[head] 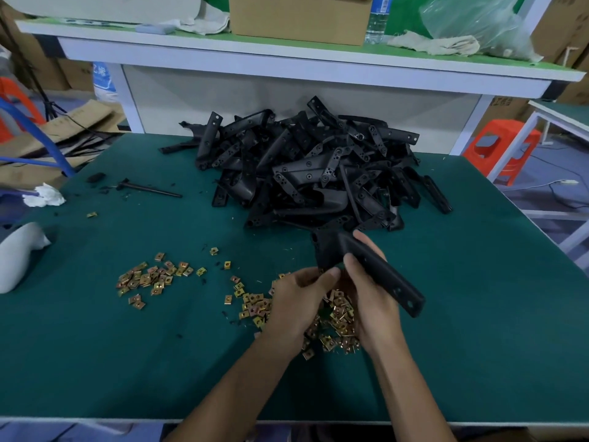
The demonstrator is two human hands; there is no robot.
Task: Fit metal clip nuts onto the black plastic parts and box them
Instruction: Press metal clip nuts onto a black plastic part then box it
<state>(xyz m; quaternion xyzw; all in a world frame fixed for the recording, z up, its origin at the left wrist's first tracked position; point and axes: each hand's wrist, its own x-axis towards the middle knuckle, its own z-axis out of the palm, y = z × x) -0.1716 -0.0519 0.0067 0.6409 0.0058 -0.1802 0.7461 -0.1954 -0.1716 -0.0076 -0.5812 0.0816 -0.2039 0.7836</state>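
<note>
My right hand (369, 291) grips a long black plastic part (382, 272), held tilted above the green table (127, 362). My left hand (299, 298) has its thumb and fingers pinched at the part's lower left corner; whether a clip nut is between them is hidden. Under both hands lies a heap of brass-coloured clip nuts (338, 320). A second scatter of clip nuts (149, 277) lies to the left. A big pile of black plastic parts (312, 167) fills the back middle of the table.
A thin black rod (149, 189), a crumpled white tissue (44, 196) and a white curved object (16, 253) sit at the table's left. A cardboard box (299, 17) and water bottle (379, 17) stand on the raised shelf. An orange stool (500, 148) stands at right.
</note>
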